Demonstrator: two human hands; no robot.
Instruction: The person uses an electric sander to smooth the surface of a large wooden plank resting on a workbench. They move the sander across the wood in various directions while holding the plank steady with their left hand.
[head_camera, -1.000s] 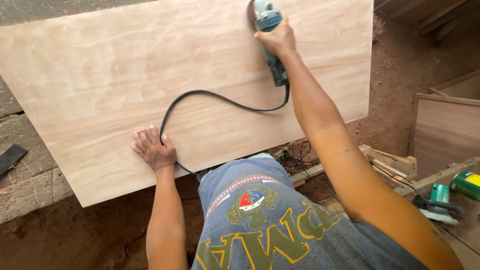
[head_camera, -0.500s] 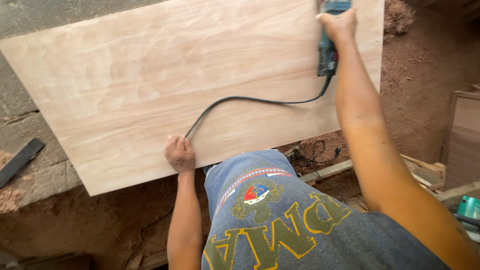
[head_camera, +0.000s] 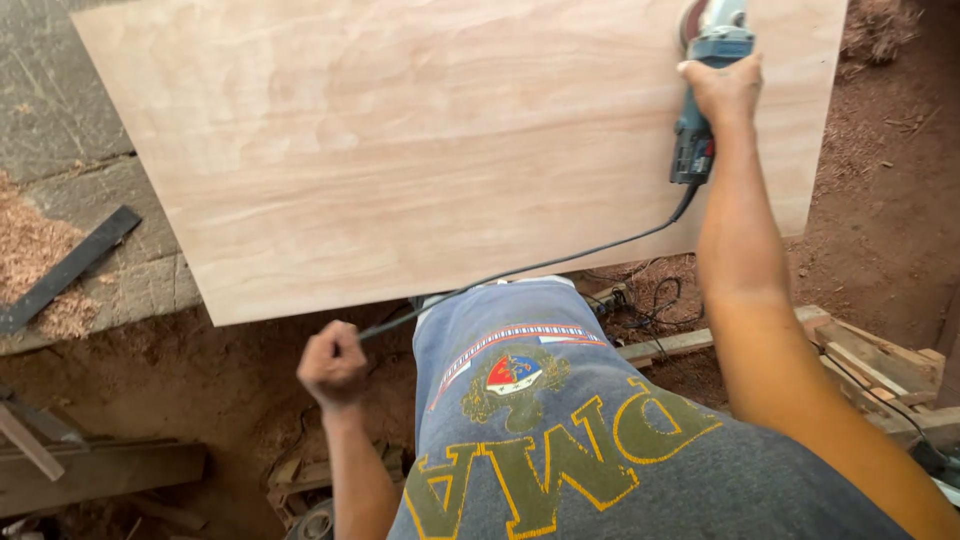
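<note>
While your right hand (head_camera: 722, 88) is keeping its closed grip on the grinder (head_camera: 703, 90) at the board's (head_camera: 420, 150) far right, your left hand (head_camera: 333, 364) is now fisting the cord (head_camera: 560, 262), off the board.

right hand (head_camera: 722, 88) gripping blue angle grinder (head_camera: 706, 70) on plywood sheet (head_camera: 420, 150), left hand (head_camera: 333, 363) fisted around black cord (head_camera: 520, 272)

left hand (head_camera: 333, 365) lifted off plywood sheet (head_camera: 400, 150), now closed fist gripping black cord (head_camera: 520, 272) below sheet's near edge, lower centre-left of frame. cord loop pulled straight. right hand (head_camera: 722, 88) with grinder (head_camera: 700, 100) shifted toward upper right of frame.
</note>
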